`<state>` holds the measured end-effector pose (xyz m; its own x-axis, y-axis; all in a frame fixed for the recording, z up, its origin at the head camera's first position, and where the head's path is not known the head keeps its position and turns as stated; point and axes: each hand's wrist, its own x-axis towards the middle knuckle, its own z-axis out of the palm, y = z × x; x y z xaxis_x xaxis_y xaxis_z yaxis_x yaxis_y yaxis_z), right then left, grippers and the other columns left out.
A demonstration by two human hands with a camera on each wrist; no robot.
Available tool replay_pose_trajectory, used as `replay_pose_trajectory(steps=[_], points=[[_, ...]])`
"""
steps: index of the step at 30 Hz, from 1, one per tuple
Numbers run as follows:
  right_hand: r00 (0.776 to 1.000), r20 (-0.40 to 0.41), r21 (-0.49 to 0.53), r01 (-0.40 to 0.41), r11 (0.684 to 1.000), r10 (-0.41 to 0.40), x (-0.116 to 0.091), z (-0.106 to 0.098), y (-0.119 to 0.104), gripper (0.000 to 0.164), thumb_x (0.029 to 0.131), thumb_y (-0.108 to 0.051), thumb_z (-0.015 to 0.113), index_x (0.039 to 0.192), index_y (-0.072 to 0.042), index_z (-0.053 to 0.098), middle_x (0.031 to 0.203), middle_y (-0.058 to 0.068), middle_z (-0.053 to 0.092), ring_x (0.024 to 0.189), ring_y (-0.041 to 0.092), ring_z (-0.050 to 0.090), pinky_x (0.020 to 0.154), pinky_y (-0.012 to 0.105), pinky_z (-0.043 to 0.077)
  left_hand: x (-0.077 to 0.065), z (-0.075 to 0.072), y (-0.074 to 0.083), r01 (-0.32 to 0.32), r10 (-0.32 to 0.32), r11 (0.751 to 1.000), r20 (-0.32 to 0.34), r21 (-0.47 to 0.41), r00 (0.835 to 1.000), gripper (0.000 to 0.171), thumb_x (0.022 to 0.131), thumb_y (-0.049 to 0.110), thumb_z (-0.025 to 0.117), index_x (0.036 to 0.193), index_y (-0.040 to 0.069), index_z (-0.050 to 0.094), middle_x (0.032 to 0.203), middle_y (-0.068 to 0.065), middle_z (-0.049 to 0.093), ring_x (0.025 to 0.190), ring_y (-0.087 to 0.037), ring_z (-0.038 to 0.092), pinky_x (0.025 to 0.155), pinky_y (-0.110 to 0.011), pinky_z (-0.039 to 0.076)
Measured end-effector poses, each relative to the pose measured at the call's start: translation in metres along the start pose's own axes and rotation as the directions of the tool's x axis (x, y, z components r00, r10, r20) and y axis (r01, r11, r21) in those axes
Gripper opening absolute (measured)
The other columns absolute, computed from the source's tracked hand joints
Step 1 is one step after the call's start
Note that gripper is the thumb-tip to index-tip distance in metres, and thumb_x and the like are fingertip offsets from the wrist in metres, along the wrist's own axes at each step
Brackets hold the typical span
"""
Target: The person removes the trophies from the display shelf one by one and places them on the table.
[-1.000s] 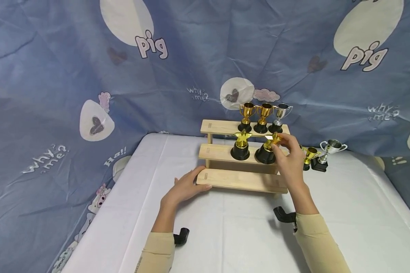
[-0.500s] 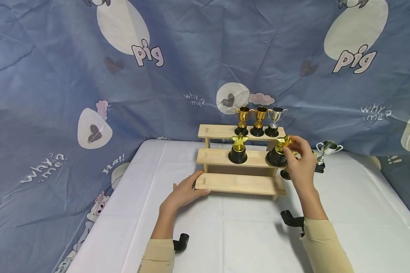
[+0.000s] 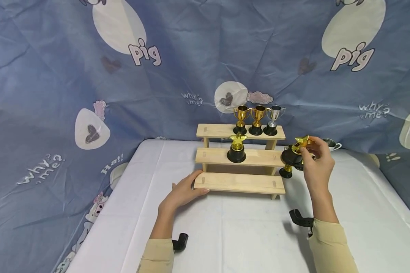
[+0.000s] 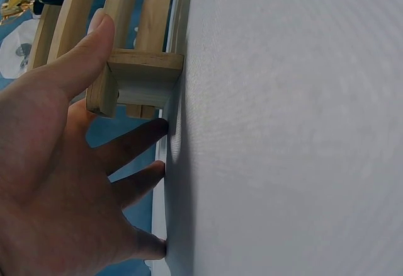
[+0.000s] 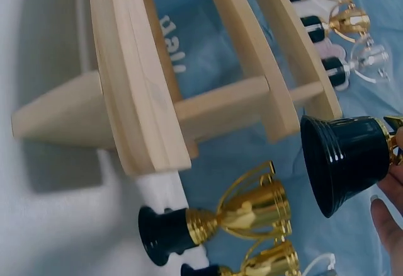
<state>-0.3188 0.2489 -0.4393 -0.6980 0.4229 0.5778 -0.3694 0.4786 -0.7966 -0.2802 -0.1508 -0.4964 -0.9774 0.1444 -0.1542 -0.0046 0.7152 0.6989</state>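
My right hand (image 3: pixel 317 165) pinches a gold star trophy (image 3: pixel 291 156) by its star, off the right end of the wooden three-step display shelf (image 3: pixel 239 182). Its black base (image 5: pixel 346 156) is tilted, the underside partly showing in the right wrist view. My left hand (image 3: pixel 184 191) holds the left end of the lowest step, thumb along the front and the other fingers spread behind toward the cloth. Another star trophy (image 3: pixel 237 151) stands upright on the middle step. On the top step are two gold cup trophies (image 3: pixel 257 119) and a silver cup trophy (image 3: pixel 273 119).
Right of the shelf, two gold cup trophies (image 5: pixel 252 213) stand on the white cloth (image 3: pixel 253 235), partly hidden by the held trophy in the head view. A silver cup (image 3: pixel 332 144) shows behind my right hand. A blue printed curtain (image 3: pixel 177 68) hangs behind.
My right hand has carried the star trophy rightward off the middle step, past the shelf's end, over the trophies on the table. The left hand stays on the lowest step.
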Motion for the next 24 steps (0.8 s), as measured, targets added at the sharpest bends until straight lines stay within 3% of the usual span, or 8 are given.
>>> replay_pose_trajectory(steps=[5, 12, 24], points=[[0.999, -0.031, -0.004, -0.022, 1.0, 0.022, 0.003, -0.007, 0.005, 0.038, 0.092, -0.001, 0.068, 0.128, -0.01, 0.064, 0.112, 0.012, 0.069, 0.095, -0.006, 0.058, 0.086, 0.015, 0.045, 0.001, 0.001, -0.001, -0.003, 0.003, 1.0, -0.001, 0.002, 1.0, 0.081, 0.082, 0.059, 0.073, 0.152, 0.039, 0.037, 0.158, -0.002, 0.042, 0.149, -0.034, 0.034, 0.111, -0.08, -0.002], [0.998, -0.05, 0.012, -0.042, 0.999, 0.042, 0.004, -0.015, 0.013, 0.037, 0.091, -0.001, 0.068, 0.127, -0.009, 0.065, 0.105, -0.007, 0.068, 0.092, -0.007, 0.06, 0.085, 0.014, 0.047, 0.001, 0.003, -0.002, -0.001, 0.001, 1.0, -0.007, 0.006, 1.0, 0.079, 0.081, 0.061, 0.073, 0.149, 0.046, 0.037, 0.157, 0.001, 0.042, 0.149, -0.032, 0.034, 0.111, -0.08, -0.002], [0.995, -0.077, 0.0, -0.056, 0.998, 0.055, 0.006, -0.021, 0.024, 0.037, 0.09, 0.001, 0.068, 0.126, -0.007, 0.065, 0.102, -0.02, 0.061, 0.093, -0.008, 0.06, 0.087, 0.015, 0.049, 0.0, 0.001, -0.002, -0.012, 0.012, 1.0, -0.01, 0.02, 1.0, 0.078, 0.081, 0.063, 0.072, 0.148, 0.047, 0.038, 0.157, 0.002, 0.043, 0.148, -0.03, 0.035, 0.111, -0.08, 0.0]])
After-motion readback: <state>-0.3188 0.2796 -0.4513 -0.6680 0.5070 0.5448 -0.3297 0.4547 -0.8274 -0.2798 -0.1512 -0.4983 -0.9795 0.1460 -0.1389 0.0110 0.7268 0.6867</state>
